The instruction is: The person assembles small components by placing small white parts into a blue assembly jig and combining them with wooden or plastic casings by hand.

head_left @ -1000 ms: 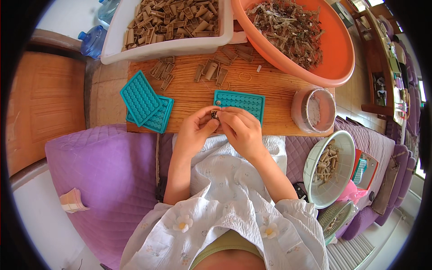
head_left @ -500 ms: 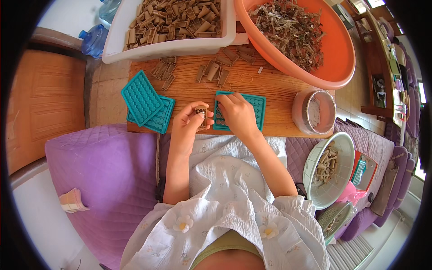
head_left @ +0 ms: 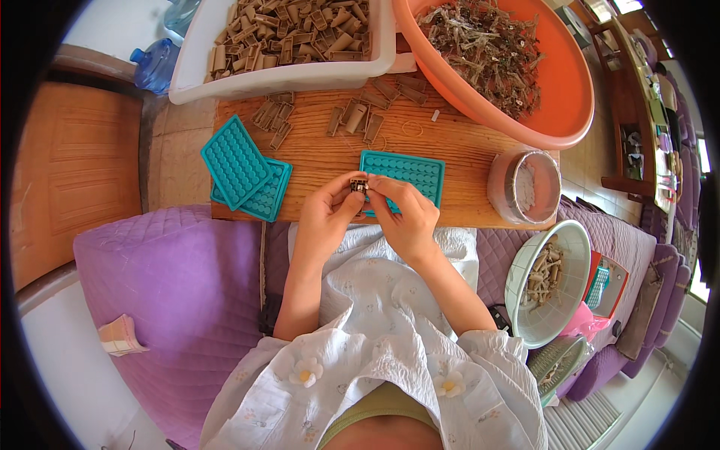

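Note:
My left hand (head_left: pixel 327 216) is closed around a small brown plastic casing (head_left: pixel 358 184) with dark and shiny parts inside. The thumb and fingertips of my right hand (head_left: pixel 411 219) are pinched at the casing's right side; whatever they hold is too small to make out. Both hands meet over the near edge of the table, at the left end of a teal tray (head_left: pixel 424 169) with rows of round pockets. Part of that tray is hidden by my right hand. Several loose brown casings (head_left: pixel 354 117) lie beyond it on the wooden table.
Two more teal trays (head_left: pixel 235 162) overlap at the left. At the back stand a white bin (head_left: pixel 285 84) of brown casings and an orange basin (head_left: pixel 517 127) of clear-and-metal pieces. A clear tub (head_left: pixel 551 187) sits at the right; a pale green basin (head_left: pixel 577 277) rests beyond my right arm.
My right hand has left the teal tray and come left to the casing. My left hand has shifted slightly right with the casing, so the two hands now meet.

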The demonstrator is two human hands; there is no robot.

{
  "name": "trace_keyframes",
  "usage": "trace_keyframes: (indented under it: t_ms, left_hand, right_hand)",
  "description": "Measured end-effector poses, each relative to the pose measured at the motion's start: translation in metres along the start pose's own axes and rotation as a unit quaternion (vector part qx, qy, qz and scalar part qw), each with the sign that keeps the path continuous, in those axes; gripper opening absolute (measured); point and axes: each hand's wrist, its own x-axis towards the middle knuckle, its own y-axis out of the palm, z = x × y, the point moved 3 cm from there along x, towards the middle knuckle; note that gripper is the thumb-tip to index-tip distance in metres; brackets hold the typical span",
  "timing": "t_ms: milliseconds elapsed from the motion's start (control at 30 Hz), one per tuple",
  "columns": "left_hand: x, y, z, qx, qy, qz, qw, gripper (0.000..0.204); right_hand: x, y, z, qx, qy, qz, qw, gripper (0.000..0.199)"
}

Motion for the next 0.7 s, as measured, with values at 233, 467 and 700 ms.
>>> trace_keyframes:
  t_ms: [233, 467, 700]
  left_hand:
    - [-0.006, 0.004, -0.003, 0.138, 0.062, -0.028, 0.988, 0.026]
    - [-0.013, 0.011, -0.018, 0.368, 0.088, -0.015, 0.926, 0.027]
    - [-0.013, 0.003, -0.022, 0.079, -0.022, 0.123, 0.989, 0.025]
  right_hand:
    - [0.000, -0.006, -0.001, 0.034, 0.051, 0.061, 0.996, 0.015]
    - [0.022, -0.018, -0.010, 0.128, 0.304, 0.303, 0.894, 0.024]
    - [0.055, -0.016, -0.028, 0.162, 0.200, 0.412, 0.874, 0.031]
